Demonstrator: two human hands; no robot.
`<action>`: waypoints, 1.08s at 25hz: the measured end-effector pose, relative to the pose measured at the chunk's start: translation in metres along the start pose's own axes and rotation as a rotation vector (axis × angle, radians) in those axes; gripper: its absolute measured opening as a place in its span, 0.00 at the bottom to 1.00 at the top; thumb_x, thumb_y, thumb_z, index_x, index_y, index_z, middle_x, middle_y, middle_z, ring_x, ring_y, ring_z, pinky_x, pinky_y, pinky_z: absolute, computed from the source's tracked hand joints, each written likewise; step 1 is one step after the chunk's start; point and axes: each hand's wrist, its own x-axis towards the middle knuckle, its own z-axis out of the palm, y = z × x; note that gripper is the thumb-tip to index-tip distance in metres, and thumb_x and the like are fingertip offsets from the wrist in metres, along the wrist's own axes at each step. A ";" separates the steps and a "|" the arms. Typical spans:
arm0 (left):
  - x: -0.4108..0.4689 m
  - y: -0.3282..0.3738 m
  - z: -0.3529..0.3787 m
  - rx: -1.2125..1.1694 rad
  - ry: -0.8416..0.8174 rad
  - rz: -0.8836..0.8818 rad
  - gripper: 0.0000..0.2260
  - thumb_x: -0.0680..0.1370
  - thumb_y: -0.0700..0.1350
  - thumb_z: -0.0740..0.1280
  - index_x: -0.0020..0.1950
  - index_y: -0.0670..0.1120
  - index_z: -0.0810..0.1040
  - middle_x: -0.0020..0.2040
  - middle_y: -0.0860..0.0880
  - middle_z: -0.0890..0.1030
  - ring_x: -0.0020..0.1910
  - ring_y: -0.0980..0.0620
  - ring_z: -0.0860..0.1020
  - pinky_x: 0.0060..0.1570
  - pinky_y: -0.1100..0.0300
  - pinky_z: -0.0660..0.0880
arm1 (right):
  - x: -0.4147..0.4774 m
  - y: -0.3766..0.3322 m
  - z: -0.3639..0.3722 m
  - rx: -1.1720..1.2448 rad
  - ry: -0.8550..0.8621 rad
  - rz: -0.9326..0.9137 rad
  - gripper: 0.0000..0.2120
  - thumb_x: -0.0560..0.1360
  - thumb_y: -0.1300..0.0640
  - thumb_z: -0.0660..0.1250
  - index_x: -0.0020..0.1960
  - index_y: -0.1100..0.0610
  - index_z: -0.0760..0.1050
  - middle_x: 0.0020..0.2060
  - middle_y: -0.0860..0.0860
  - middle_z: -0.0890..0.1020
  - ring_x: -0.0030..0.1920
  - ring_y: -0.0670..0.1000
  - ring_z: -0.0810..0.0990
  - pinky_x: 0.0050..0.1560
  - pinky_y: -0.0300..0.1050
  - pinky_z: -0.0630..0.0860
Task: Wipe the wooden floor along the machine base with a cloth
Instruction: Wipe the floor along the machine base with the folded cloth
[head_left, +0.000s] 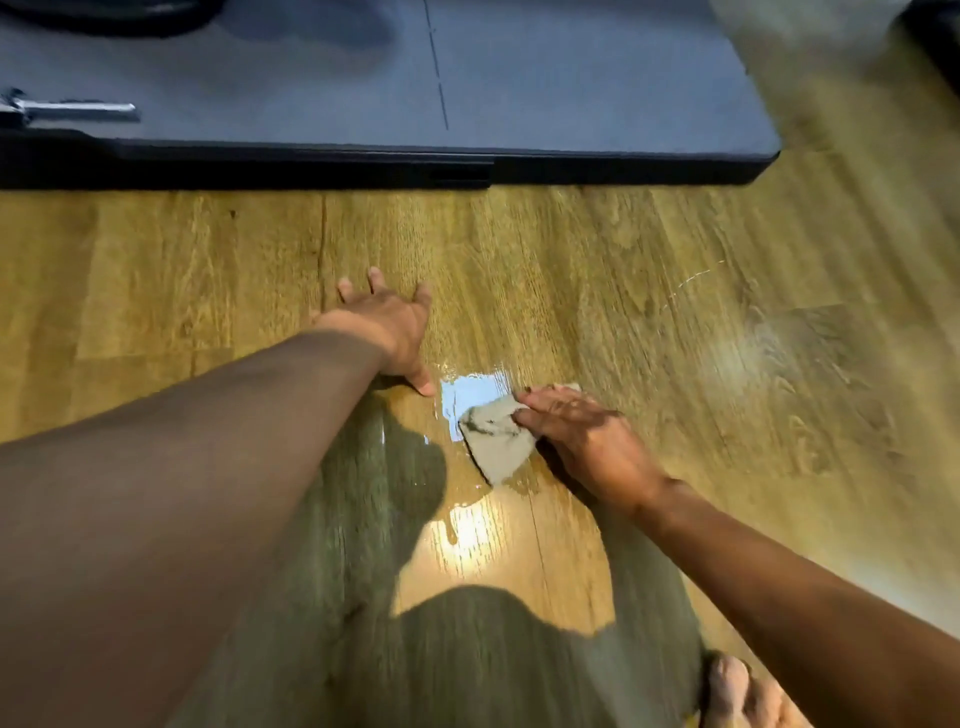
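Note:
A crumpled grey cloth (496, 441) lies on the wooden floor (649, 322) in the middle of the view. My right hand (587, 436) presses flat on its right part, fingers straight and pointing left. A wet, shiny patch (470, 397) of floor shows just left of the cloth. My left hand (392, 330) rests flat on the floor with fingers spread, a short way left of and beyond the cloth. The dark grey machine base (467, 83) runs across the top, its black edge (363, 169) meeting the floor.
A chrome bar (72, 110) lies on the base at the far left. Bare toes of a foot (737, 693) show at the bottom right. Wooden floor extends to the right of the base, with a pale scratch (691, 283) on it.

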 end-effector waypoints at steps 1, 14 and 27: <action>0.003 0.006 -0.001 -0.019 -0.017 -0.012 0.56 0.68 0.59 0.74 0.76 0.55 0.31 0.75 0.38 0.33 0.74 0.31 0.38 0.70 0.32 0.51 | 0.027 0.010 -0.009 -0.019 -0.023 -0.001 0.20 0.71 0.68 0.70 0.61 0.56 0.77 0.64 0.52 0.76 0.63 0.52 0.76 0.65 0.53 0.71; 0.032 0.025 -0.014 0.004 -0.096 -0.185 0.67 0.62 0.50 0.81 0.72 0.57 0.24 0.73 0.37 0.29 0.72 0.27 0.39 0.69 0.33 0.55 | 0.227 0.158 -0.044 -0.065 0.020 -0.002 0.21 0.78 0.68 0.59 0.65 0.50 0.75 0.67 0.49 0.73 0.67 0.50 0.71 0.72 0.45 0.60; 0.018 0.033 -0.015 0.171 -0.059 -0.135 0.61 0.66 0.55 0.78 0.76 0.50 0.28 0.76 0.36 0.35 0.75 0.31 0.45 0.71 0.41 0.57 | 0.067 0.095 -0.052 0.000 -0.073 0.160 0.29 0.76 0.73 0.57 0.72 0.51 0.64 0.74 0.50 0.60 0.72 0.52 0.63 0.71 0.46 0.58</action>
